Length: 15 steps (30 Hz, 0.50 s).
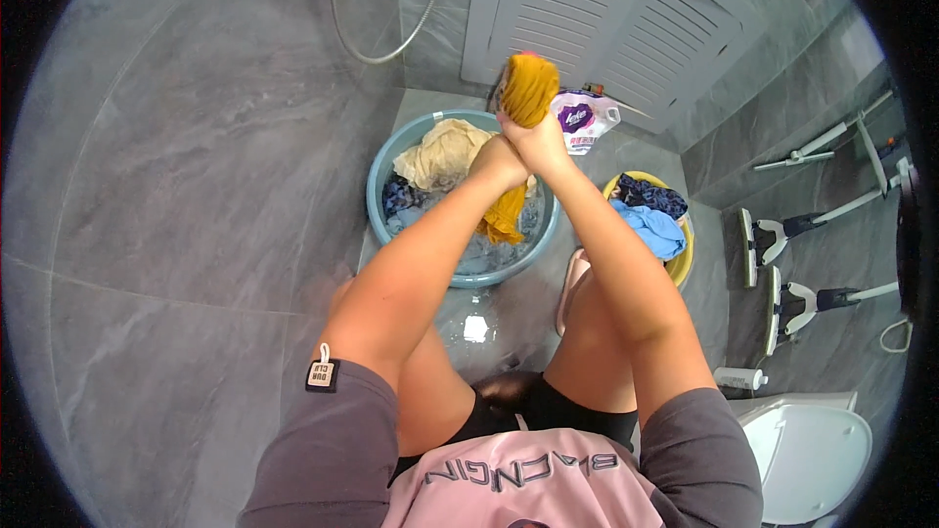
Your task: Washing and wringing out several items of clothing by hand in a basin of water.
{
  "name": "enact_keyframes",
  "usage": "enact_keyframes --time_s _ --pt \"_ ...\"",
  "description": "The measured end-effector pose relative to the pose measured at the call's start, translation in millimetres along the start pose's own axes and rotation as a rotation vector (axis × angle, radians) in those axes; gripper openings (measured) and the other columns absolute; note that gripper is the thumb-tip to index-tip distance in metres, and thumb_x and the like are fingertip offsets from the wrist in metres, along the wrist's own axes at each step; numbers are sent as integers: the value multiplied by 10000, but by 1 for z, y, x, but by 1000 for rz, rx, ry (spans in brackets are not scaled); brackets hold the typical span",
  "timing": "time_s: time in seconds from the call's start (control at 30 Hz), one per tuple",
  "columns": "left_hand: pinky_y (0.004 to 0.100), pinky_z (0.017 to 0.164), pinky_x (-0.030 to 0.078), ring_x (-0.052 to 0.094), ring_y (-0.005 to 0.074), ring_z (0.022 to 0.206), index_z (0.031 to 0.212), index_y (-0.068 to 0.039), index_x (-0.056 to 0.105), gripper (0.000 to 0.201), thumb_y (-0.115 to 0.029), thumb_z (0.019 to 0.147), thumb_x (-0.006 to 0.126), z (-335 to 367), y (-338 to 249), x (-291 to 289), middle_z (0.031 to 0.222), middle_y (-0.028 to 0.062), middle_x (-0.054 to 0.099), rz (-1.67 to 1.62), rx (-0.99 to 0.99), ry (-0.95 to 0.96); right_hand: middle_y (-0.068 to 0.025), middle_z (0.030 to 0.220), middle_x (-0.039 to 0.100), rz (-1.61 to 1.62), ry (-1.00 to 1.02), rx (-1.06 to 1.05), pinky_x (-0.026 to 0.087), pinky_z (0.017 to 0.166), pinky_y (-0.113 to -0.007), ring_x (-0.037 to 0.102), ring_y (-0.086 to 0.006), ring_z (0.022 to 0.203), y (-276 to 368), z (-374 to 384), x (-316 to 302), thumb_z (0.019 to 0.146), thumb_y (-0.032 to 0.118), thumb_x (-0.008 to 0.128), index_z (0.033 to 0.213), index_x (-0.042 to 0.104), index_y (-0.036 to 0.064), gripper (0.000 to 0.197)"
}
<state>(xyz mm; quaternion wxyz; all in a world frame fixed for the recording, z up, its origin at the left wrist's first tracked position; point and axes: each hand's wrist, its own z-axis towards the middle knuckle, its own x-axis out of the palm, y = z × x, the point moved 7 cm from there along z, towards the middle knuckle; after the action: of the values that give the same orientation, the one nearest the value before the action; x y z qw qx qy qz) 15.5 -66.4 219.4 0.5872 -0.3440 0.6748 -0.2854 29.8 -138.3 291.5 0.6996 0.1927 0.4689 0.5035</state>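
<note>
A wet mustard-yellow cloth (pixel 529 90) is bunched between my two hands, above the far right part of a round blue basin (pixel 378 198). My left hand (pixel 501 164) is closed round its lower part, and a loose end hangs down toward the water. Just above and to the right, my right hand (pixel 538 142) grips the cloth, with the upper bunch standing out beyond the fingers. In the basin lie a cream-coloured cloth (pixel 445 154) and dark blue patterned fabric (pixel 398 196) in water. What garment the yellow cloth is, I cannot make out.
A yellow basin (pixel 682 269) to the right holds a light blue cloth (pixel 649 231) and dark patterned fabric. Behind stands a white and purple detergent pouch (pixel 587 122) by grey louvred doors (pixel 567 10). Flat mops (pixel 782 235), a white bottle (pixel 740 377) and a toilet (pixel 817 450) line the right.
</note>
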Motion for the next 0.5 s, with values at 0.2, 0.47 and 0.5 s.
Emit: enact_keyframes --time_s 0.2,0.47,0.5 --pt "287 696 497 625 162 798 998 7 586 325 -94 701 672 -22 -36 -60 904 58 644 -828 289 58 -195 1402 237 533 561 215 310 1043 -361 253 -297 1316 -10 -18 -4 736 198 709 1394 143 -16 894" --pt "263 689 497 614 161 782 828 -44 593 80 -4 762 611 -29 -37 -64 813 54 628 -1107 251 2 -66 1211 507 970 836 635 448 904 -384 518 -216 1104 11 -72 43 757 147 726 1300 367 75 655" --pt "272 706 498 613 159 801 839 -37 596 84 -5 764 617 -26 -35 -63 812 58 631 -1017 285 17 -64 1201 514 1025 800 655 460 887 -403 527 -232 1096 12 -71 45 763 105 716 1266 402 80 594"
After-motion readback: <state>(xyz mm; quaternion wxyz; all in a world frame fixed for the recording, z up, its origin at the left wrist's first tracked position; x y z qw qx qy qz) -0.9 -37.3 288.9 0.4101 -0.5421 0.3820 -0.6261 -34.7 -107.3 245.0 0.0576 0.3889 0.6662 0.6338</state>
